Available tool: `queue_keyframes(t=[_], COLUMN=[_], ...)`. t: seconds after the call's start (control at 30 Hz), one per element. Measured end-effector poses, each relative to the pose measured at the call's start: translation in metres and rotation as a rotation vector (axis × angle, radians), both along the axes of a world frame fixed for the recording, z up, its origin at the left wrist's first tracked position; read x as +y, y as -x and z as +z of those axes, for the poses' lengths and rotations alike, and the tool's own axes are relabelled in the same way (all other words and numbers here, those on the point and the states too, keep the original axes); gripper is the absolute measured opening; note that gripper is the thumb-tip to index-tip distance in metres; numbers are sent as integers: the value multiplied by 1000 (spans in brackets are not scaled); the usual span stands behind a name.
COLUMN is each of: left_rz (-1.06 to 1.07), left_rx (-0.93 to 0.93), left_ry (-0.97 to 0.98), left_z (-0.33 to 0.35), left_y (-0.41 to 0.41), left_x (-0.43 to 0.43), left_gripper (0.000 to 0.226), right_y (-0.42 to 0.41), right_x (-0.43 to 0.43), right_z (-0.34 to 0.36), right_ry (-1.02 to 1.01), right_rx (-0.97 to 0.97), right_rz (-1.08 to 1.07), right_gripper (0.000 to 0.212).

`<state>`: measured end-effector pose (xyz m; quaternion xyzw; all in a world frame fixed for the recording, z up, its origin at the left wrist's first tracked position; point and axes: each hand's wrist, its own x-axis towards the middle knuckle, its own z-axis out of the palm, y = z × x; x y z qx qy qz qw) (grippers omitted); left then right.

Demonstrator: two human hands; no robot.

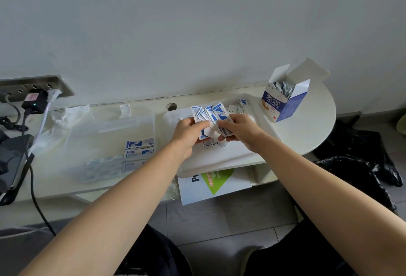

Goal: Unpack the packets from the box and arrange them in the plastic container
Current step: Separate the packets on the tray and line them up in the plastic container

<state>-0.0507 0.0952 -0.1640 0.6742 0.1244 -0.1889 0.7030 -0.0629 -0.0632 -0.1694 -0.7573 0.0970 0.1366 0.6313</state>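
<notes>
Centrally, a person's left hand [191,132] and right hand [240,128] meet above a white tray [222,161] on a pale table [307,135]. The fingers of both hands are curled round one fanned bundle of packets [214,114], blue and white. The bundle splays unevenly, with some packets jutting upward and others sagging below the palms, so the hold looks loose. Packets could slide free and scatter on the tray, or fall past the table's front edge to the floor. A few loose packets [241,103] lie on the tray behind the hands. The open box [283,104] stands upright to the right, near the table's rounded end, with more packets showing inside; a knock from the right forearm might tip it. The clear plastic container [105,130] sits to the left, just beside the tray, with flat packets [139,150] laid in its near right corner. An untidy fan carried across could catch the container's wall or land crooked on those rows.
</notes>
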Motion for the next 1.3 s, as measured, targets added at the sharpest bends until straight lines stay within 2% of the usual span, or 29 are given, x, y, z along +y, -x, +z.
queue_keyframes(t=[0.23, 0.5, 0.63, 0.7, 0.8, 0.9, 1.0, 1.07, 1.17, 1.3], left_rz=[-37, 77, 47, -3, -86, -119, -117, -120, -111, -68], left_rx=[-5, 68, 117, 153, 181, 167, 148, 124, 118, 125], left_ry=[-56, -55, 69, 96, 100, 84, 31, -39, -76, -78], left_z=[-3, -5, 1, 5, 8, 9, 6, 5, 5, 8], left_y=[-1, -3, 1, 4, 8, 9, 8, 7, 8, 7], left_x=[1, 3, -1, -2, -5, -8, -11, -13, -16, -19], left_gripper=[22, 42, 19, 18, 15, 15, 21, 27, 31, 33], right_y=[0, 5, 6, 6, 7, 6, 6, 6, 7, 6], right_x=[-4, -14, -11, -7, 2, 11, 15, 16, 17, 18], right_z=[2, 4, 6, 8, 8, 6, 6, 7, 9, 6], right_ry=[53, -297, -341, -346, -302, -162, -35, 17, 42, 20], right_rx=[-19, 123, 134, 136, 112, 45, -4, -21, -45, -55], right_rz=[-49, -187, -145, -102, 8, 38, 48, 61, 76, 66], right_gripper=[18, 22, 17, 14, 15, 24, 29, 25, 18, 24])
